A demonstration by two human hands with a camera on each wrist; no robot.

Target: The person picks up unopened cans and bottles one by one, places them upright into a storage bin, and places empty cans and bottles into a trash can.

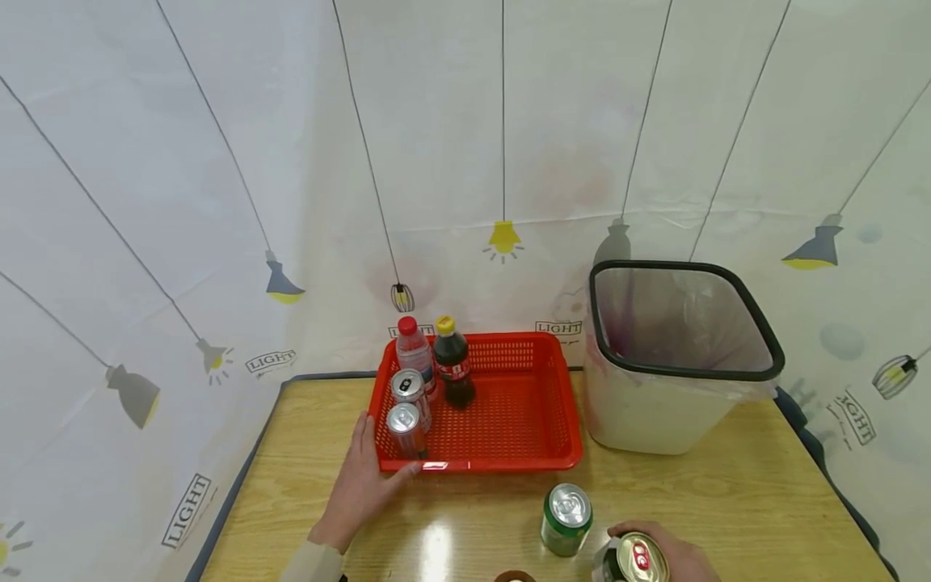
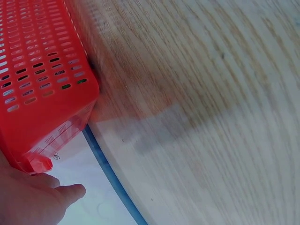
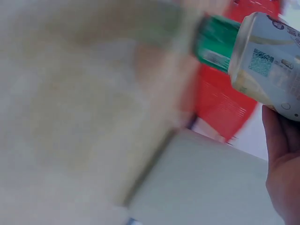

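My left hand (image 1: 364, 485) rests at the near left corner of a red plastic basket (image 1: 509, 466), fingers along its left side, thumb at the front rim. In the left wrist view it touches the basket (image 2: 47, 112) near the rim. My right hand (image 1: 684, 558) grips a drink can (image 1: 642, 559) with a gold top and red tab; its pale printed side faces the right wrist camera. Just left of that can, a green can (image 1: 566, 520) with a silver lid stands upright on the table.
Inside the basket's left part stand a clear bottle with a red cap (image 1: 414, 352), a dark cola bottle (image 1: 452, 364) and two cans (image 1: 407, 432). A white bin (image 1: 640, 412) with a black rim stands right of it. A brown round item (image 1: 514, 576) is cut off below.
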